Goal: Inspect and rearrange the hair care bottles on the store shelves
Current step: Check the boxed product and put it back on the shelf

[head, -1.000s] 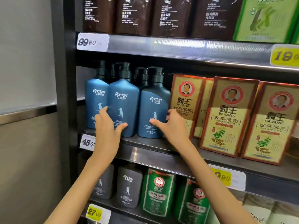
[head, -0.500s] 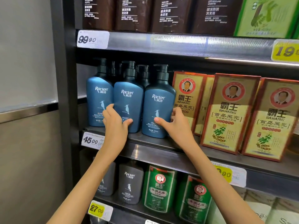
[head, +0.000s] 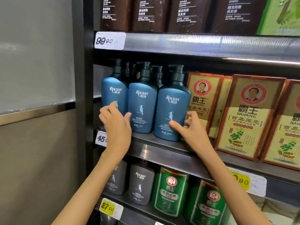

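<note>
- Three blue Raclen pump bottles stand upright in a row at the left end of the middle shelf [head: 162, 149], near its front edge: left blue bottle [head: 113, 90], middle blue bottle [head: 142, 103], right blue bottle [head: 172, 108]. They are packed side by side, with more dark pump tops behind.
- right hand [head: 194, 132] grips the right blue bottle low down. The thumb is on the front label, and the fingers [head: 188, 123] curl round its right side, between bottle and boxes.
- left hand [head: 117, 127] is in front of the lower part of the left blue bottle. Fingers are loosely curled, thumb out toward the middle blue bottle's left edge. Cannot tell if it grips or only touches.
- Red-gold Bawang boxes [head: 246, 114] are just right of the bottles on the same shelf.
- White 45 price tag [head: 101, 138] is on the shelf's front edge at the left corner, partly behind the left hand.
- 99.90 tag [head: 110, 40] is on the edge of the shelf above, below dark brown packs [head: 149, 13].
- Shelf below: gray Raclen bottles [head: 141, 184] at the left end, green bottles [head: 170, 190] to their right, yellow 27.00 tag [head: 108, 207] on the front edge.
</note>
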Demonstrator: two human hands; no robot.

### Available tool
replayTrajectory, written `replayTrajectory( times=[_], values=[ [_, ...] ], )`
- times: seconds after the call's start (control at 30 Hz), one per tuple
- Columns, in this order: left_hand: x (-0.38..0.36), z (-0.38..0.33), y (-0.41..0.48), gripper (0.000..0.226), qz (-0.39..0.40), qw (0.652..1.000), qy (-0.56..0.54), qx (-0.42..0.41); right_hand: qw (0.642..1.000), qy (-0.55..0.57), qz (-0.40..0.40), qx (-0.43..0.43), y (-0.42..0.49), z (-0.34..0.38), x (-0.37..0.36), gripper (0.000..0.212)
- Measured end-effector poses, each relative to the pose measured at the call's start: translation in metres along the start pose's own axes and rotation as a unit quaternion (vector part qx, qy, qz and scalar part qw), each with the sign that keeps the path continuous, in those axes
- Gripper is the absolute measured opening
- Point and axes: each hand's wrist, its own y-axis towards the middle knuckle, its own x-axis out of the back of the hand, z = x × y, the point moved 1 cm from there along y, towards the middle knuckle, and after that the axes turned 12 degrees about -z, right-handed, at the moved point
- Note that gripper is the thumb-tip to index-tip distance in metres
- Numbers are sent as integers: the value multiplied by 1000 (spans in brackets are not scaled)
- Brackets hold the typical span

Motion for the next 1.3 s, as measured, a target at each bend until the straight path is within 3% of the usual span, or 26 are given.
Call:
replayTrajectory(
  times=[0.13, 0.27, 0.33, 0.5, 1.13, 1.23, 1.3],
  values=[
    [-3, 13, 20, 56, 11, 997, 0, 80, 999, 27, 31, -31, -4, -4, 0, 45],
    [-14, 29, 38, 53, 36, 967, -93, 234, 999, 33, 33, -24, -6, -3, 2, 44],
    [-17, 37, 46, 48, 44, 952, -149, 265, 998, 28, 44, -18, -7, -3, 2, 45],
    [-23, 46, 55, 31, 57, 939, -207, 269, 998, 14, 53, -14, -9, -1, 3, 47],
    [-5, 40, 42, 51, 78, 951, -150, 260, 998, -25, 61, -16, -12, 4, 4, 48],
    [10, 28, 23, 55, 90, 971, -45, 216, 997, -67, 32, 0, -23, 7, 8, 45],
    [23, 11, -4, 52, 54, 984, -64, 156, 995, -97, -23, 26, -36, 7, 18, 39]
  ],
)
